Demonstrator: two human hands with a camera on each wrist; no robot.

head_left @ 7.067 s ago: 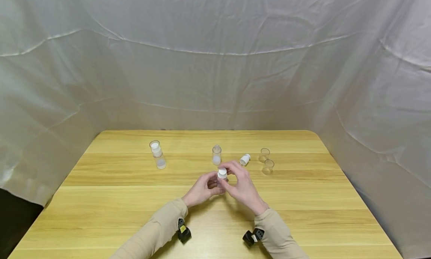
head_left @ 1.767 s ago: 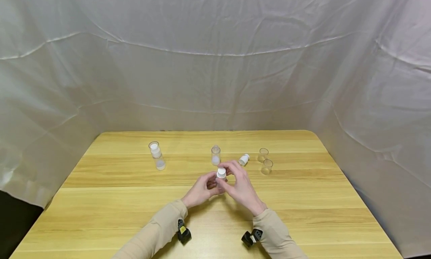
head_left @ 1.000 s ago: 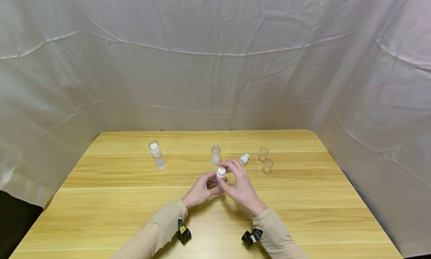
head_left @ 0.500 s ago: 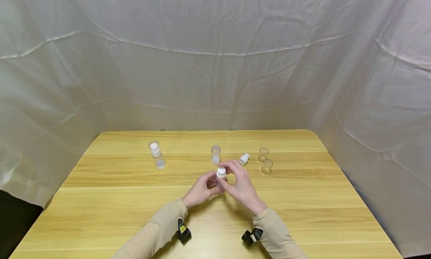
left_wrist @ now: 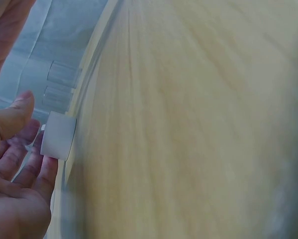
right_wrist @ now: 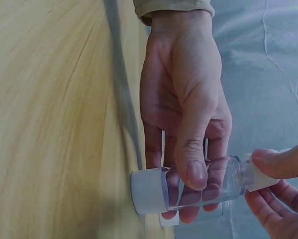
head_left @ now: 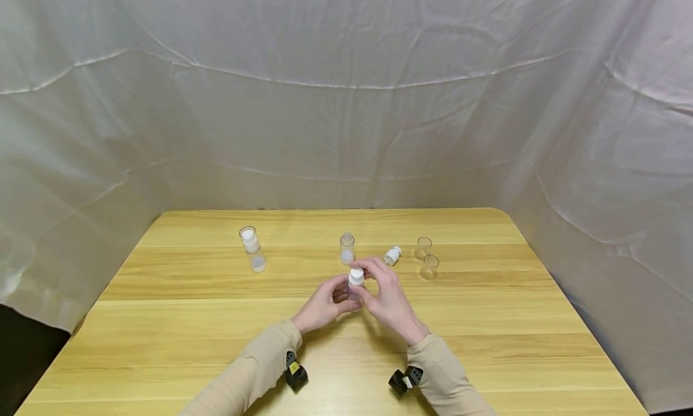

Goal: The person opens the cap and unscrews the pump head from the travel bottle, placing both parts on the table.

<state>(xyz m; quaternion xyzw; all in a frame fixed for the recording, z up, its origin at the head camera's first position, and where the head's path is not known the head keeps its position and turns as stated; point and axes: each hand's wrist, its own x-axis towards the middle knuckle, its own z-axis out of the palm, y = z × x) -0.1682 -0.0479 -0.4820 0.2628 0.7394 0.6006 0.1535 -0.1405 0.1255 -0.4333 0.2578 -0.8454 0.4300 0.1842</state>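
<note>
The left hand (head_left: 323,303) held the clear body of the bottle (right_wrist: 188,198), the thumb on the near side and the fingers round the far side. The right hand (head_left: 391,300) pinched the white cap (head_left: 356,275) between thumb and fingers, at the neck end of the bottle. The bottle stood between the 2 hands, cap up, its white base (right_wrist: 149,191) below the left hand's grip. Whether the base touched the table (head_left: 162,344) could not be told. Directly beyond the hands, near the right fingertips, stood a clear rear bottle (head_left: 347,249) with a bare neck. Beyond the right hand and to the right of the rear bottle, a white loose cap (head_left: 392,255) lay on its side. Farther to the right of the right hand, 2 clear cups stood just beside each other: the far cup (head_left: 424,247) and the near cup (head_left: 429,267). Well to the left of the left hand, and farther out, stood a capped bottle (head_left: 252,249) with a white top inside a clear cover. Behind each hand, a beige sleeve (head_left: 265,356) covered the forearm, with a black unit (head_left: 295,374) at the wrist. A pale curtain (head_left: 325,133) hung beyond the hands, past the table's far edge.
</note>
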